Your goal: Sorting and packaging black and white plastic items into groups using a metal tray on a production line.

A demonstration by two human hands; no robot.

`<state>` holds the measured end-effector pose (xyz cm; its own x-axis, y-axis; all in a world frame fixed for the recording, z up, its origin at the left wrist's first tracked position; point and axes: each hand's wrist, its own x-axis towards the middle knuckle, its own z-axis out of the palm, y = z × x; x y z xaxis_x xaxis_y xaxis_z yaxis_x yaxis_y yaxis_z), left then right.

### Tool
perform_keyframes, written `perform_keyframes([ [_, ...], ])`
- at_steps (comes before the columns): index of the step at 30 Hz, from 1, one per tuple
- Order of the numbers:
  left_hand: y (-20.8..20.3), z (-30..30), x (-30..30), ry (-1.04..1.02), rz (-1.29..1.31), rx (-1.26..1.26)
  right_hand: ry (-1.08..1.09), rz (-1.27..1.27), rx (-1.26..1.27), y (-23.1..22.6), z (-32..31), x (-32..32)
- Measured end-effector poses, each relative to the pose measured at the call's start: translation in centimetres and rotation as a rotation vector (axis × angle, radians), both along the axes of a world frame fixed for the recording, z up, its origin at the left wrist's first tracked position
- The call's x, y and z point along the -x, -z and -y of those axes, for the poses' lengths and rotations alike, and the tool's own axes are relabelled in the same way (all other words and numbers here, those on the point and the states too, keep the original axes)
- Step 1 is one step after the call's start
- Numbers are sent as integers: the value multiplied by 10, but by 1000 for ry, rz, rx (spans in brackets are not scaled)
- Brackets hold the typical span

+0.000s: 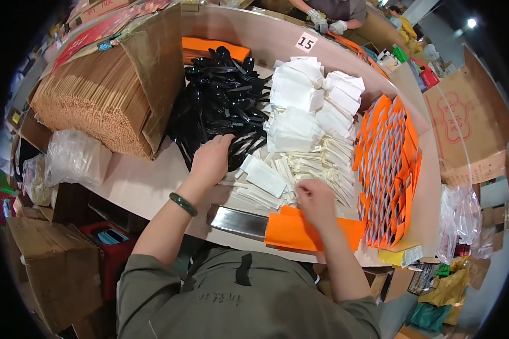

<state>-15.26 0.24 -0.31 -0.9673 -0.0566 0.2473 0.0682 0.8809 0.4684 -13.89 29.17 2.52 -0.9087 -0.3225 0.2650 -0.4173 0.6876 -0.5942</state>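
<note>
My left hand [210,159] rests at the near edge of a heap of black plastic spoons [223,96], its fingers closed among the handles. A green bangle [183,204] circles that wrist. My right hand [316,204] is curled, fingertips pinched, just over the near end of the thin white paper-wrapped sticks [316,164]; whatever it pinches is hidden. Below it an orange sleeve [291,230] lies over a shiny metal plate [238,221] at the table's front edge. Folded white napkins [297,85] are piled behind the sticks, and one white packet [264,176] lies between my hands.
On the left stands a cardboard box [158,73] packed with thin wooden sticks [93,101], with a clear plastic bag [76,155] in front. Stacked orange sleeves [387,169] line the right side. A raised rim [254,34] borders the table; beyond it a co-worker's gloved hands [327,24] work.
</note>
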Motion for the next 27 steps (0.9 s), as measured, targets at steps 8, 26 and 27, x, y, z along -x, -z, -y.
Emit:
perform_keyframes([
  [8,1,12,-24,-55,71,14,-154,-66,-516,32,51,20],
  [26,5,-3,-110,-96,143,-807,-430,56,-173,20,77,-66],
  [27,7,-2,-111,-57,195,-835,-436,45,-172,17,76,-64],
])
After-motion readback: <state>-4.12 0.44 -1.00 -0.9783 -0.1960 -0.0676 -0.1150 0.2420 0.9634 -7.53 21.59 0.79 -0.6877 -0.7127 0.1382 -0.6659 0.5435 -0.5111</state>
